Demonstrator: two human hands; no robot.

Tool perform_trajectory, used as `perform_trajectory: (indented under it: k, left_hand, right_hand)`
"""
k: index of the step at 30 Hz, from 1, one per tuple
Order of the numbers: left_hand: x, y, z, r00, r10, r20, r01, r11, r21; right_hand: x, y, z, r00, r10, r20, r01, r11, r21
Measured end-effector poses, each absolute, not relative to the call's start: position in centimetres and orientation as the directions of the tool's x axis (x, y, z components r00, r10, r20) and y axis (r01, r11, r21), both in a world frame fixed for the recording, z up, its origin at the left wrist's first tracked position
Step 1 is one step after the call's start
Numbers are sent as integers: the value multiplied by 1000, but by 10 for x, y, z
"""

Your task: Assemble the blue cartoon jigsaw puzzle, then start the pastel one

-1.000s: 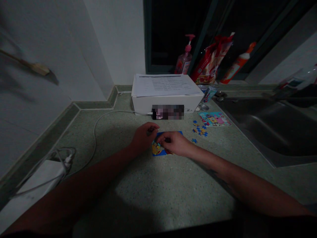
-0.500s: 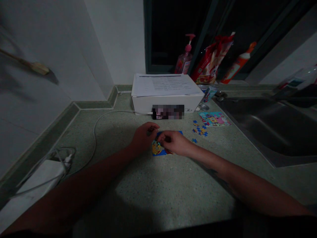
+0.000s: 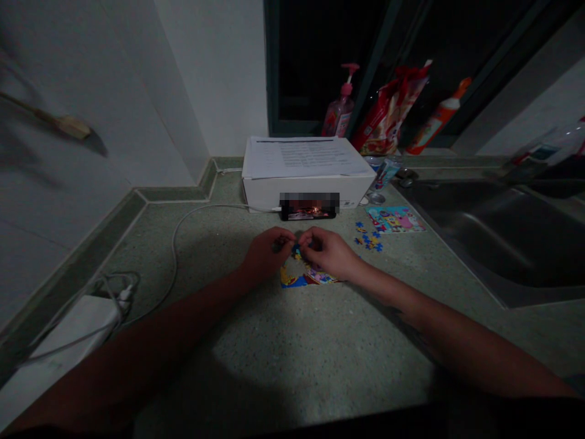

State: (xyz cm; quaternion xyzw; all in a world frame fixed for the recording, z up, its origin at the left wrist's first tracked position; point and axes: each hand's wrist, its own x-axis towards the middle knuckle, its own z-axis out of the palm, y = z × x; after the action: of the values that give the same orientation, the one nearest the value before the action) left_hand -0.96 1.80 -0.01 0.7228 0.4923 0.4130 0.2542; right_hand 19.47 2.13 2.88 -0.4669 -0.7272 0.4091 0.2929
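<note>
A small jigsaw puzzle (image 3: 301,279) in blue, yellow and pink lies flat on the speckled green countertop (image 3: 274,360), partly hidden under my hands. My left hand (image 3: 267,253) rests at its upper left, fingers pinched on a small dark piece. My right hand (image 3: 328,253) comes in from the right, its fingertips closed on a blue jigsaw piece (image 3: 297,249). The two hands nearly touch above the puzzle's top edge. Several loose blue and yellow jigsaw pieces (image 3: 368,238) lie to the right, next to a colourful picture card (image 3: 395,219).
A white box (image 3: 274,194) topped with printed papers stands at the back, with a phone (image 3: 308,210) leaning against it. A steel sink (image 3: 493,238) lies to the right. A white cable (image 3: 174,250) runs left to a white adapter (image 3: 77,323).
My hands have drawn closer together above the puzzle. More of the puzzle's multicoloured lower right now shows, and the phone screen has brightened.
</note>
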Motion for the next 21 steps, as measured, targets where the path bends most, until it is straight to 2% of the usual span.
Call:
perform_trajectory:
  k: [7,21]
  left_hand:
    - [-9,15,2,228,920,319,549,-392,738]
    - [-10,20,-6,172,918,358,532,-392,750]
  right_hand:
    - [195,23,22,-330,942,67,410,208,-888]
    - [188,24,26,-483,874,-55,550,254,-796]
